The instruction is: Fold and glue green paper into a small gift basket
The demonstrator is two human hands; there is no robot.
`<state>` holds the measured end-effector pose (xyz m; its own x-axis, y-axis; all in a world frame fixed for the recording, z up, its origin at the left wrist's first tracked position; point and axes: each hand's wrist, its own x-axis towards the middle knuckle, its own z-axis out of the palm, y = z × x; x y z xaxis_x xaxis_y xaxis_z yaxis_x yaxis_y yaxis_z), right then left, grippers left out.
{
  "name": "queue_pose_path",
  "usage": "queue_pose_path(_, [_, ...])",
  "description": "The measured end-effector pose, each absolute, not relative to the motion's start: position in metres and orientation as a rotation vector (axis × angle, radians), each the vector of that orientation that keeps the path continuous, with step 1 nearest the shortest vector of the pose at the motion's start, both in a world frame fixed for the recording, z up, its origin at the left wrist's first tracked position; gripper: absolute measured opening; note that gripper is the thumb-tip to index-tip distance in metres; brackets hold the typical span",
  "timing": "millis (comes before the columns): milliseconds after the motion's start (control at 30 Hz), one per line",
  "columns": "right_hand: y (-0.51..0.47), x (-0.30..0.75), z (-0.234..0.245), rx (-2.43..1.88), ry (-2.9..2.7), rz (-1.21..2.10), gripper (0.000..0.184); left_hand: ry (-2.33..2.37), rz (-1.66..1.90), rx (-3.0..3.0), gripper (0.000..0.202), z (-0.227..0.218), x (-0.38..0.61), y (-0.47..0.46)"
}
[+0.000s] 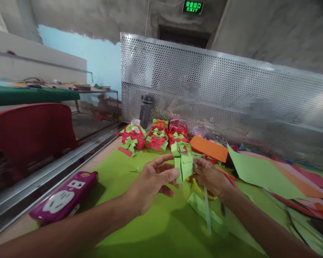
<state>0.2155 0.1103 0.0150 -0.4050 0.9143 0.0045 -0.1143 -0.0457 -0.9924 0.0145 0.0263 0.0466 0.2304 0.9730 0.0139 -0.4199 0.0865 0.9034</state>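
A small light-green paper basket (183,166) with a looped handle is held up over the table between both hands. My left hand (157,175) pinches its left side between thumb and fingers. The fingers of my right hand (208,175) close on its right edge. Below my right hand, a pale translucent stick (207,211) slants down, with a yellow curved object (199,186) partly hidden beside it. Folded green paper (201,208) lies under them. Behind the hands, finished-looking red and green paper baskets with bows (156,139) stand in rows.
A purple power strip (66,197) lies at the left of the green tabletop (134,233). Orange card (208,147) and green paper sheets (266,173) cover the right side. A dark bottle (145,111) stands before the perforated metal panel (218,82). A red chair (33,136) is at left.
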Motion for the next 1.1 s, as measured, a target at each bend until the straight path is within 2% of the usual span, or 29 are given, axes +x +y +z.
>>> queue_pose_path(467, [0.1086, 0.2148, 0.0143, -0.902, -1.385, 1.565, 0.026, 0.748, 1.147, 0.912, 0.059, 0.0463, 0.0142, 0.0255])
queue_pose_path(867, [0.106, 0.2125, 0.018, -0.92, -1.419, 1.548, 0.028, 0.588, 1.068, 1.084, 0.036, 0.0489, 0.0076, 0.0311])
queue_pose_path(1100, [0.1069, 0.2129, 0.0175, -0.918, -1.411, 1.544, 0.029, 0.645, 1.074, 1.093, 0.032, 0.047, 0.0085, 0.0312])
